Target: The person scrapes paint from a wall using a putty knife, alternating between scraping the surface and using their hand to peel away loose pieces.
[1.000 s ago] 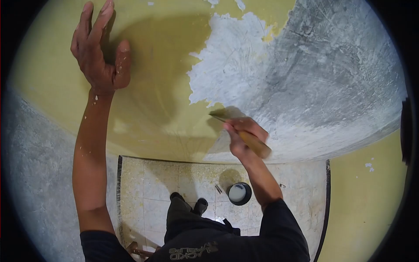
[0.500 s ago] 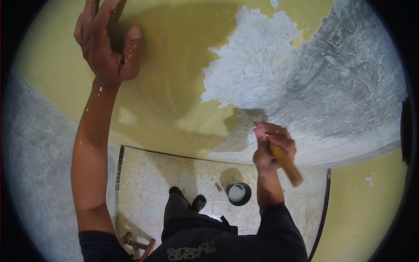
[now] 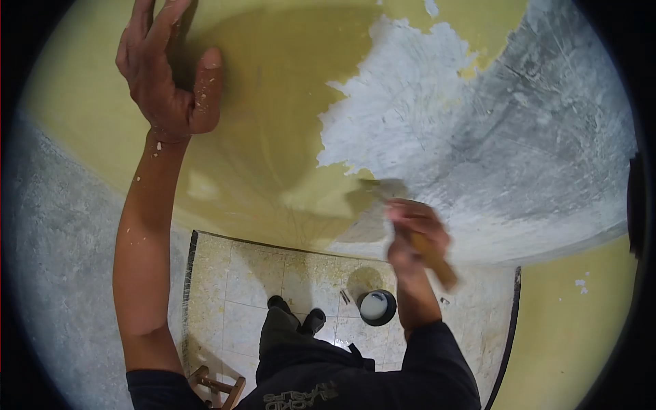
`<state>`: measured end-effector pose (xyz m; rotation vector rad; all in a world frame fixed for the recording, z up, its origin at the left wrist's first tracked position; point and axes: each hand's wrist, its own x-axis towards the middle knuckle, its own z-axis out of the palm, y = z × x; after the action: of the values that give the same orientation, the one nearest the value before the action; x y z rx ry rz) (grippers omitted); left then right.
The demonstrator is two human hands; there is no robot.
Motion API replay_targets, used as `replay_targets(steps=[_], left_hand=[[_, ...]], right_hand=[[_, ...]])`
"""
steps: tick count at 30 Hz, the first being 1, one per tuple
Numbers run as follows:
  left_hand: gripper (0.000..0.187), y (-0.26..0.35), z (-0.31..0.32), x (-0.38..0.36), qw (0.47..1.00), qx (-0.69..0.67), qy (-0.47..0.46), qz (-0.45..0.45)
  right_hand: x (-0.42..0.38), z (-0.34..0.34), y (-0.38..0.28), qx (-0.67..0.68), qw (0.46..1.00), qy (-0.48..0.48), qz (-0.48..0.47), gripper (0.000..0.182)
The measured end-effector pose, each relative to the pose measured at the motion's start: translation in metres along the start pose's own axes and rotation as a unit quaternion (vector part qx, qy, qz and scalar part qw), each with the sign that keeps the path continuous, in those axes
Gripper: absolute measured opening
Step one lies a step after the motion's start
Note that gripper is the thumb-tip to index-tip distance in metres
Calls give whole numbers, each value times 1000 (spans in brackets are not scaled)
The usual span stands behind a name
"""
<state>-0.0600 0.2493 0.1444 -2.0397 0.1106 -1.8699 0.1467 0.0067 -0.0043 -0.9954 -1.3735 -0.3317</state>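
My left hand (image 3: pixel 160 78) rests against the yellow painted wall (image 3: pixel 273 89) at the upper left, fingers stretched out and thumb apart, with paint flecks on the skin. A scraper (image 3: pixel 435 262) with a wooden handle is gripped in my right hand (image 3: pixel 418 232), slightly blurred. Its thin blade points up and left, close to the lower edge of a bare whitish patch (image 3: pixel 396 102) where paint is off. Ragged yellow paint borders that patch on the left. Grey bare plaster (image 3: pixel 533 137) spreads to its right.
Below, a dark bucket (image 3: pixel 391 309) with white contents stands on the tiled floor (image 3: pixel 253 273), near two small stick-like pieces (image 3: pixel 345 296). Paint crumbs litter the tiles. A wooden stool (image 3: pixel 217 386) shows at the lower left, behind my left arm.
My right hand with the scraper has shifted slightly left and down along the wall, its blade nearer the yellow paint. The left hand keeps its place on the wall.
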Motion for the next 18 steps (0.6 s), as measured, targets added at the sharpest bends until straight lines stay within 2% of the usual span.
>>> replay_targets(steps=[1, 2, 3, 5, 6, 7, 9, 11, 12, 13, 15, 16, 17, 18], left_hand=[[46, -1, 0, -1, 1000, -5, 0, 3], [46, 0, 0, -3, 1000, -15, -2, 4], [46, 2, -1, -5, 1000, -20, -7, 1], [46, 3, -3, -2, 1000, 11, -16, -7], [46, 5, -3, -3, 1000, 12, -15, -9], [46, 6, -2, -4, 1000, 0, -12, -13], [46, 4, 0, 0, 1000, -11, -1, -7], [46, 5, -2, -2, 1000, -5, -11, -12], [46, 5, -3, -1, 1000, -4, -8, -12], [46, 6, -4, 0, 1000, 2, -18, -12], [46, 4, -2, 1, 1000, 4, -23, -7], [46, 4, -2, 2, 1000, 2, -17, -4], [46, 6, -2, 1, 1000, -2, -14, -3], [46, 8, -2, 1, 1000, -2, -13, -1]], right_hand=[[2, -1, 0, 89, 991, 104, 7, 30], [9, 0, -6, 29, 992, 125, 10, 29], [4, -2, -10, 27, 991, 127, 17, 29], [4, -7, -13, -45, 999, 7, -25, 30], [10, -12, -13, -39, 999, -4, -27, 32], [7, -12, -5, 86, 991, 101, 0, 32], [9, -10, 1, 64, 986, 156, 6, 31], [5, -6, -1, 39, 997, 60, -29, 32], [8, -15, -10, -39, 999, -2, -21, 33], [6, -16, -10, -40, 999, -2, -17, 33], [3, -14, -1, 26, 995, 95, 16, 32], [-2, -5, 6, 55, 993, 98, 23, 32], [-8, -2, 7, 2, 999, 13, 44, 31], [-10, -4, 5, -21, 1000, -4, 21, 29]])
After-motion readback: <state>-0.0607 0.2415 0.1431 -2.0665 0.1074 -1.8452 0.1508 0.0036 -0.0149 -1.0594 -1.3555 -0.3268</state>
